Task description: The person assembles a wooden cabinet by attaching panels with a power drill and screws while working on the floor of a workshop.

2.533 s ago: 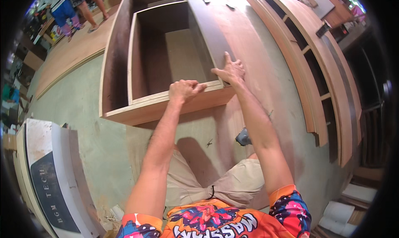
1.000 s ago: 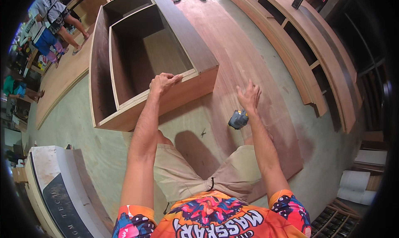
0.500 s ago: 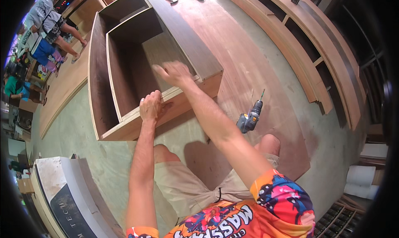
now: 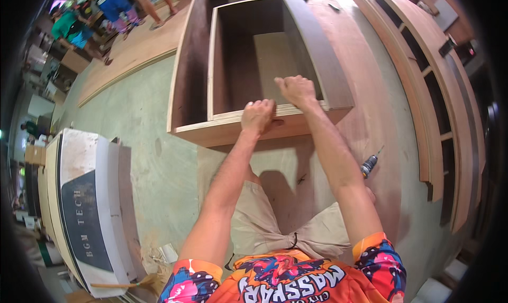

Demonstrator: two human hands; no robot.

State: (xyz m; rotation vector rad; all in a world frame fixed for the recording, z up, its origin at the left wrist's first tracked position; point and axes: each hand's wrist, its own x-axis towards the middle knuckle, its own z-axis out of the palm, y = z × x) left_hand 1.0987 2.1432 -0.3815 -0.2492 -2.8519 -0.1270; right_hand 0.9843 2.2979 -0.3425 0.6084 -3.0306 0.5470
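An open wooden cabinet (image 4: 222,135) with dark inner walls lies in front of me, a divider (image 4: 211,81) splitting a narrow bay from a wide one. My left hand (image 4: 258,116), with a ring on it, is closed over the near edge panel, around its middle. To the right of it, my right hand (image 4: 297,90) reaches across the same edge over the wide bay. Its fingers are curled and its thumb points left; whatever lies under the fingers is hidden. A cordless drill (image 4: 369,166) with a bit fitted rests on the floor sheet beyond my right forearm.
Long wooden shelf frames (image 4: 431,91) line the right side. A white and dark machine housing (image 4: 87,197) stands at the left. A small tool (image 4: 334,7) lies beyond the cabinet. At the upper left, people stand near a large wooden panel (image 4: 143,44).
My view has turned, so the cabinet and drill sit further right. My right hand, blurred before, is now sharper, its fingers curled. My left hand stays on the near edge.
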